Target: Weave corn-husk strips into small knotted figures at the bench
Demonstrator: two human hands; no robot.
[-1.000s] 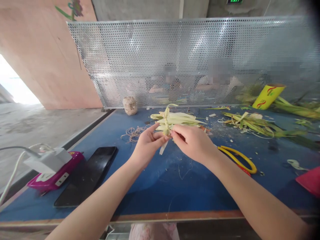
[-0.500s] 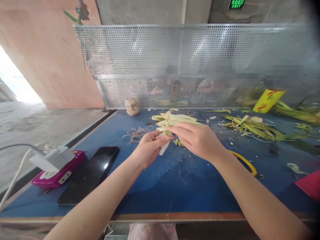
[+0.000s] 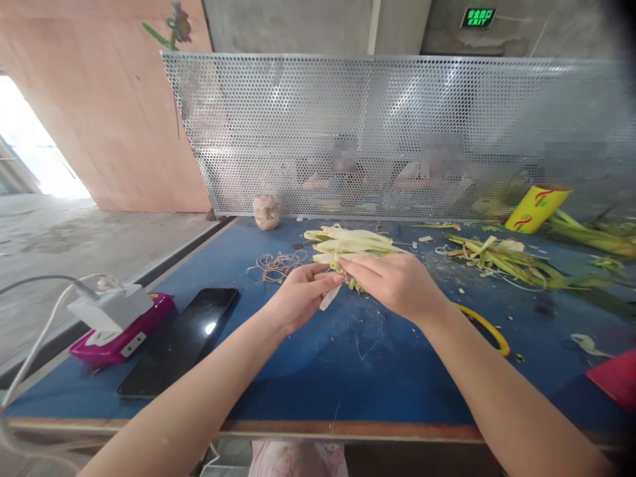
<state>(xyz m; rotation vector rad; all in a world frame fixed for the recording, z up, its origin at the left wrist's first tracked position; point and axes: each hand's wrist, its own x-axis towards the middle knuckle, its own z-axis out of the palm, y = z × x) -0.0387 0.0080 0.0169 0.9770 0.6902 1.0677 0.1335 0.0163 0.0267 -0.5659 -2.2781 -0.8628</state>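
Note:
My left hand (image 3: 308,295) and my right hand (image 3: 395,283) meet over the blue table, fingers pinched together. Between their fingertips is a small pale yellow-green corn husk piece (image 3: 336,265), mostly covered by the fingers. A whitish strip (image 3: 330,298) hangs down below the left fingertips. Just behind the hands lies a pile of pale corn husks (image 3: 348,240). Small green scraps (image 3: 356,286) show under the right fingers. To the left of the pile is a tangle of thin brown string (image 3: 279,265).
A black phone (image 3: 181,341) and a magenta power strip (image 3: 124,338) lie at the left. A wrapped lump (image 3: 267,212) stands by the perforated metal screen (image 3: 298,119). At right are more husks (image 3: 501,258), a yellow roll (image 3: 536,209) and a yellow ring (image 3: 489,324).
The view has shifted slightly. A looped husk strip that stood up above the fingertips no longer shows there; the right fingertips have moved a little lower. Both hands still pinch the piece.

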